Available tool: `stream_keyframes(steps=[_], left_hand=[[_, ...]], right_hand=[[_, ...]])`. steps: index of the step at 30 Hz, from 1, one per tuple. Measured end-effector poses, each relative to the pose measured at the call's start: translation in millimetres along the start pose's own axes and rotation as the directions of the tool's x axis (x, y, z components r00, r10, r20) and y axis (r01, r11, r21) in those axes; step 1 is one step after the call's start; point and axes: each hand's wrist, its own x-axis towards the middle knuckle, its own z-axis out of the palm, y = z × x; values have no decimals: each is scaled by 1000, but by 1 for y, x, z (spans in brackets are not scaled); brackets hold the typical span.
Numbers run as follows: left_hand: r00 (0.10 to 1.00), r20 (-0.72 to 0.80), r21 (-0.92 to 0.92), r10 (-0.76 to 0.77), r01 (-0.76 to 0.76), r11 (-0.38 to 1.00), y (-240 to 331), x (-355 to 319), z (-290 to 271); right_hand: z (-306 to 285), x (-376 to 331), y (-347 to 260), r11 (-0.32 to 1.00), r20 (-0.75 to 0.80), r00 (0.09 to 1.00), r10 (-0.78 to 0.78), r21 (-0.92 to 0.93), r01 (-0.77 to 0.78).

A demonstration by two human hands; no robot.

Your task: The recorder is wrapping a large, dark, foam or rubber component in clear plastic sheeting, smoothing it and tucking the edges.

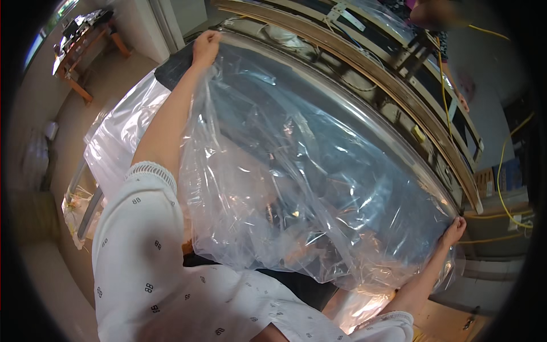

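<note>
A large sheet of clear plastic film (319,171) spreads between my outstretched arms, wrinkled and shiny. My left hand (206,48) pinches its upper left corner at the far end of a long piece with a dark covering. At the right end, my right hand (454,231) is closed on the film's edge, close to the end of the long wooden frame. The film's far edge runs along a pale rail (353,122), and its near part hangs in loose folds in front of my body. Through it a dark bluish surface shows.
Beyond the rail lies an open wooden frame (364,60) with wires inside. Another person's arm (450,74) shows at the far right. Yellow cables (501,171) hang on the right. A cluttered wooden table (85,45) stands at the far left; more plastic film (114,139) covers something nearer.
</note>
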Motion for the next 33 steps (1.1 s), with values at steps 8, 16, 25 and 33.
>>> stream_keyframes(steps=[8,16,25,33], left_hand=[[994,108,-10,-17,18,1000,13,31,25],[990,104,29,-92,89,996,16,41,28],[958,96,-34,-271,275,961,-6,52,28],[906,77,-451,-416,403,796,11,56,17]], right_hand=[[27,17,16,952,12,999,-33,-304,35],[32,16,2,978,-6,999,37,-206,-37],[35,19,-7,858,-113,993,-24,-512,-38],[-26,93,129,24,217,579,-786,-925,380]])
